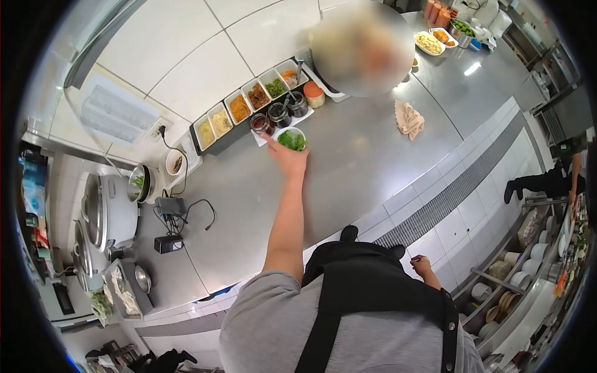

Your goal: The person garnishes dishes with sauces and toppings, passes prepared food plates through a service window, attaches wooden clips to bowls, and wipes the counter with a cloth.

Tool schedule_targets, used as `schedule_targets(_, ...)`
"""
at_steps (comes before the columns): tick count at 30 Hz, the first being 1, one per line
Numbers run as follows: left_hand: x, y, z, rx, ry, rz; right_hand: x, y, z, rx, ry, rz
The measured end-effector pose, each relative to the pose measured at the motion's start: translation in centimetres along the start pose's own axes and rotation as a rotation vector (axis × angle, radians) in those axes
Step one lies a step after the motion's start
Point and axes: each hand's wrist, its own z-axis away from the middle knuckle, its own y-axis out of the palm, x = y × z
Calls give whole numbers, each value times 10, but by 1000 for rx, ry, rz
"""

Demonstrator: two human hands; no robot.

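Note:
My left hand (291, 159) reaches over the steel counter (348, 180) and grips the near rim of a small white bowl of green leaves (291, 140). One finger stretches toward a glass jar of dark red sauce (260, 124). Beside that jar stand two dark jars (279, 113) with spoons, all on a white sheet. Behind them runs a row of white trays with chopped toppings (239, 107). My right hand (421, 265) hangs at my side, off the counter, fingers loosely bent and apart, with nothing visible in it.
An orange-lidded jar (314, 94) stands by the dark jars. A crumpled cloth (408, 120) lies right of centre. Cables and a black adapter (168, 243) are at the left. Another person (547, 183) is at the far right, near shelves of dishes (519, 280).

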Motion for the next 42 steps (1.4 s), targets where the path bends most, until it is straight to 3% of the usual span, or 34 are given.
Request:
schedule_targets(10, 59, -49, -35, -269, -45, -124, -43, 17, 5, -11, 133, -128)
schedule_targets(12, 67, -60, -48, -259, -87, -243, -53, 23, 3, -30, 82, -51)
schedule_targets(16, 102, -52, -78, -379, 90, -214, -61, 27, 9, -53, 76, 4)
schedule_targets(19, 85, -52, -81, -305, -16, -235, -58, 24, 14, -163, 0, 127)
schedule_targets(22, 91, -46, -91, -292, -59, -189, -57, 14, 16, -215, -18, 41)
schedule_targets(25, 73, -35, -70, -460, -82, -359, -55, 4, 23, -235, 71, -69)
schedule_targets(28, 41, 0, -41, -435, -334, -726, -74, 13, 23, -340, 36, -76)
schedule_targets(30, 27, 39, 4, -129, -28, -498, -92, 27, 26, -335, 88, -164)
schedule_targets(32, 39, 137, 43, 280, 88, 61, -119, 49, 32, -279, 138, -187)
schedule_targets(33, -46, 134, 80, 385, 154, 24, -132, 58, 38, -225, 119, -217)
schedule_targets(34, -95, 150, 96, 211, 515, 42, -120, 45, 58, -42, 273, -253)
schedule_targets(35, -143, 156, 103, 424, 541, 196, -121, 43, 73, -48, 197, -141)
schedule_targets(36, -164, 192, 102, 284, 725, -19, -42, -1, 125, -107, 344, -107)
schedule_targets(37, -189, 215, 106, 255, 756, -44, -106, 30, 103, -82, 213, -158)
schedule_targets(39, -219, 247, 104, 568, 962, -515, -113, 23, 107, -56, 281, -230)
schedule_targets(41, -173, 326, 112, 551, 918, -350, -117, 16, 111, -92, 259, -354)
schedule_targets(42, -155, 334, 109, 509, 896, -385, -113, 12, 108, -115, 355, -495)
